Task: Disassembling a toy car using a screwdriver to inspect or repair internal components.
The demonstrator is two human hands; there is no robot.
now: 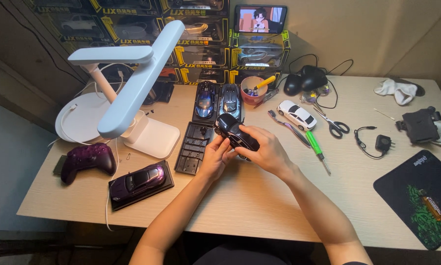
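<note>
Both hands, left hand & right hand, grip black toy car, rear hidden.

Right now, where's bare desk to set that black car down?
Both hands, left hand and right hand, hold the black model car. Bare desk: the front strip between the purple car on its base and the mouse pad, and right of the green screwdriver. Crowded: back edge near the lamp, pink cup and scissors.
</note>
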